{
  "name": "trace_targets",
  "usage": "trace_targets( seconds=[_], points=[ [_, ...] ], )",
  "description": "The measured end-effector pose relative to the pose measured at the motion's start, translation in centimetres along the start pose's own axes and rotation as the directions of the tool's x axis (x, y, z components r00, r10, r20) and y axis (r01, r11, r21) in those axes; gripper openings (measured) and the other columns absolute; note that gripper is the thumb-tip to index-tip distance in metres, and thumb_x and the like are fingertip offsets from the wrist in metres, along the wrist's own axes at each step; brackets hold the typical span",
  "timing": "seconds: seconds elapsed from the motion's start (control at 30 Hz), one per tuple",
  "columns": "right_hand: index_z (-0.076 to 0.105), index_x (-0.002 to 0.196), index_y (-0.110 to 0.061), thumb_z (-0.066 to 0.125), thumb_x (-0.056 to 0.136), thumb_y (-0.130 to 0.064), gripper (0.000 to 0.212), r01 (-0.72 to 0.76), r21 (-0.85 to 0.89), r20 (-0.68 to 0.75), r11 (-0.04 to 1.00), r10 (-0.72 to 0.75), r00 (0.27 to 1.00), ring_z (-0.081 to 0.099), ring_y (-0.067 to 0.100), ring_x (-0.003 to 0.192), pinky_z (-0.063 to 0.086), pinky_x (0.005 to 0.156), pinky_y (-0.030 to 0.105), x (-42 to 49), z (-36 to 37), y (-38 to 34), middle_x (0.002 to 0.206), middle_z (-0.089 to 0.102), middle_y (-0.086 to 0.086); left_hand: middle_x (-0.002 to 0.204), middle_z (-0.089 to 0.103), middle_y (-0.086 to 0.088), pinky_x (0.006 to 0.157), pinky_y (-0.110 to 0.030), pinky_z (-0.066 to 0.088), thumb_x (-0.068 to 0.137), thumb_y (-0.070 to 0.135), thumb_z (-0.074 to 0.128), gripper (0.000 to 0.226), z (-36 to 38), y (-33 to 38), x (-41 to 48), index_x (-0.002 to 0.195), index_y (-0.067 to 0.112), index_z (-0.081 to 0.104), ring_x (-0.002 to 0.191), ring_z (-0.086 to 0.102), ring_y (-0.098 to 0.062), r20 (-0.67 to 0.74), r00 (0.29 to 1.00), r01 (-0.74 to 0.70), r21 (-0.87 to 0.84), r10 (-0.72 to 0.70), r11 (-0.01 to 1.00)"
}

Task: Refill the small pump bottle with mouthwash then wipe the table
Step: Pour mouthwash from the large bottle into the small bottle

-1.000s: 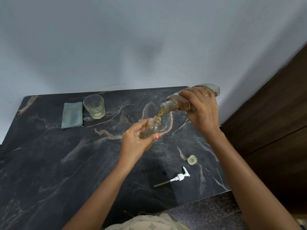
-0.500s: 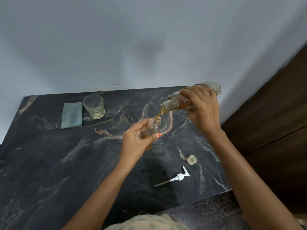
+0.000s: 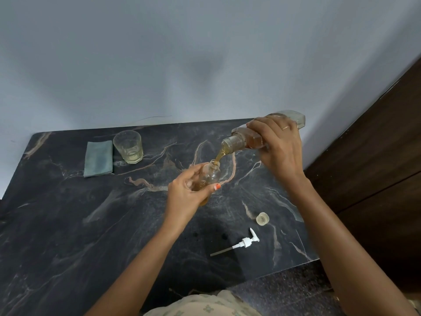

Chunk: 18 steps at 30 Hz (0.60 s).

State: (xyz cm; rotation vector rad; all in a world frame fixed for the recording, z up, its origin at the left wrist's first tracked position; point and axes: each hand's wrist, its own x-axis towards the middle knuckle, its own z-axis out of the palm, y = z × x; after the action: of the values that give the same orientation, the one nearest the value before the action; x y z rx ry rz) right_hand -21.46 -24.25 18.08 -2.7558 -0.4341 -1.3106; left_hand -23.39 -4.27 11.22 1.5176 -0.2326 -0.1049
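My left hand (image 3: pixel 184 197) wraps around the small pump bottle (image 3: pixel 210 176), holding it tilted with its open neck toward my right, some amber liquid already pooled in its lower part. My right hand (image 3: pixel 279 147) grips the large mouthwash bottle (image 3: pixel 248 139) tipped nearly level, its mouth just above and to the right of the small neck, a thin amber stream running between them. Below my right wrist, on the dark marble table (image 3: pixel 68 224), lie a clear cap (image 3: pixel 262 218) and, nearer to me, the white pump head (image 3: pixel 245 242) on its side. Far left of my left hand, a glass tumbler (image 3: pixel 128 147) stands beside a folded grey-green cloth (image 3: pixel 98 158).
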Motion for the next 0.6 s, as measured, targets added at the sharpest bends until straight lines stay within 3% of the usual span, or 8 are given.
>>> trace_targets(
  seconds=[0.2, 0.6],
  points=[
    [0.066, 0.095, -0.009, 0.072, 0.071, 0.003, 0.027, 0.003, -0.009, 0.003, 1.0, -0.003, 1.0, 0.065, 0.024, 0.089, 0.034, 0.082, 0.035, 0.06, -0.01, -0.02, 0.094, 0.072, 0.004, 0.096, 0.069, 0.016, 0.074, -0.009, 0.048, 0.066, 0.004, 0.076, 0.048, 0.03, -0.18, -0.01, 0.099, 0.036, 0.061, 0.091, 0.066, -0.002, -0.005, 1.0, 0.002, -0.028, -0.002, 1.0],
    [0.067, 0.094, -0.007, 0.074, 0.069, 0.003, 0.028, 0.006, -0.012, 0.016, 1.0, -0.006, 1.0, 0.066, 0.026, 0.089, 0.033, 0.083, 0.034, 0.24, -0.31, -0.17, 0.094, 0.072, 0.005, 0.094, 0.07, 0.018, 0.077, -0.01, 0.048, 0.065, 0.005, 0.077, 0.049, -0.11, -0.34, -0.14, 0.098, 0.037, 0.062, 0.093, 0.066, -0.003, -0.004, 1.0, -0.005, -0.039, 0.004, 0.999]
  ],
)
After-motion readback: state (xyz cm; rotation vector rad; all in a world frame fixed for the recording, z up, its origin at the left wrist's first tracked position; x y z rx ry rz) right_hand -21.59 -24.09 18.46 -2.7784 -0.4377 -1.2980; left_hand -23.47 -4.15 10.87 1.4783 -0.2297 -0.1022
